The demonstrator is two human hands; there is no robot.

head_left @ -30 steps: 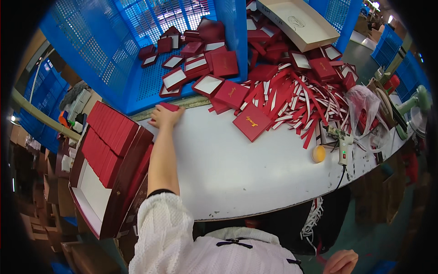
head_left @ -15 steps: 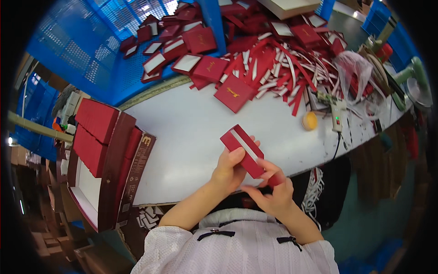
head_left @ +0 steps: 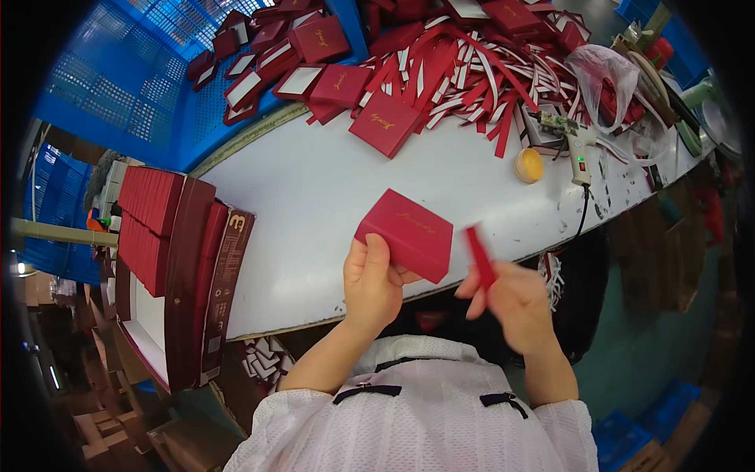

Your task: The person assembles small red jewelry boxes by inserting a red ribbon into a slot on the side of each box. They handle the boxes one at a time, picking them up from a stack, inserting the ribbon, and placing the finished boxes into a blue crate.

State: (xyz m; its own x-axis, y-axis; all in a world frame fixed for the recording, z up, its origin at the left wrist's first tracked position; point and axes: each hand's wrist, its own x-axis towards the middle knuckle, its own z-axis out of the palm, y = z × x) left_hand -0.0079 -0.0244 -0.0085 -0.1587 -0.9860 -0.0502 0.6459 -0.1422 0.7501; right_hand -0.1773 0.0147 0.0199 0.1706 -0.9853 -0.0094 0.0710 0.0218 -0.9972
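While left hand [head_left: 371,277] grips red box [head_left: 406,234], right hand [head_left: 511,297] pinches strip [head_left: 480,256]

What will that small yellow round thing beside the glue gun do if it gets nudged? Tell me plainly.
The yellow round thing looks like a low disc lying flat on the white table, so it would probably slide rather than tip. Set on edge, its round outline suggests it could roll. It seems small and likely light; the glue gun and its cord lie close by and might stop it.
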